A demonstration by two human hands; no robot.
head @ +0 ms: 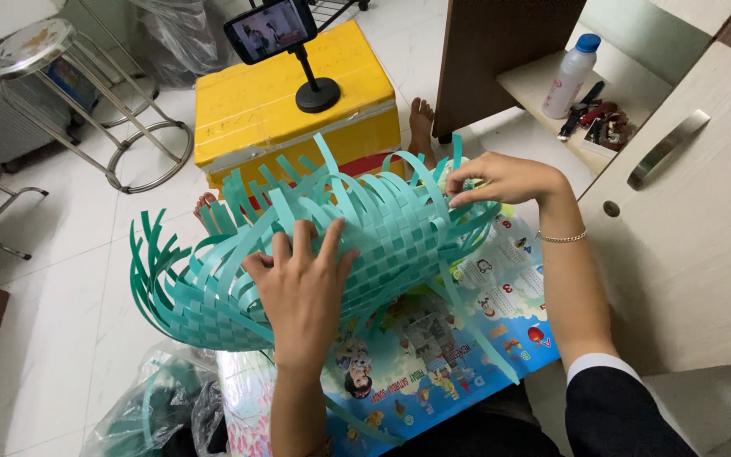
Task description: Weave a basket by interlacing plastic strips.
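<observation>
A half-woven basket of teal plastic strips (382, 237) lies on its side over a colourful children's poster board (467, 355) on my lap. Loose strip ends fan out at its left and top. My left hand (302, 288) presses flat on the woven wall with its fingers spread. My right hand (501, 179) is at the basket's right rim, pinching a teal strip (458, 196) between thumb and fingers. A thin bracelet circles my right wrist.
A yellow box (289, 106) with a phone on a black stand (272, 32) sits ahead on the tiled floor. Metal stools (52, 59) stand at the left. A white drawer unit (678, 228) is at the right, a bottle (570, 76) beyond it. A plastic bag (162, 406) lies lower left.
</observation>
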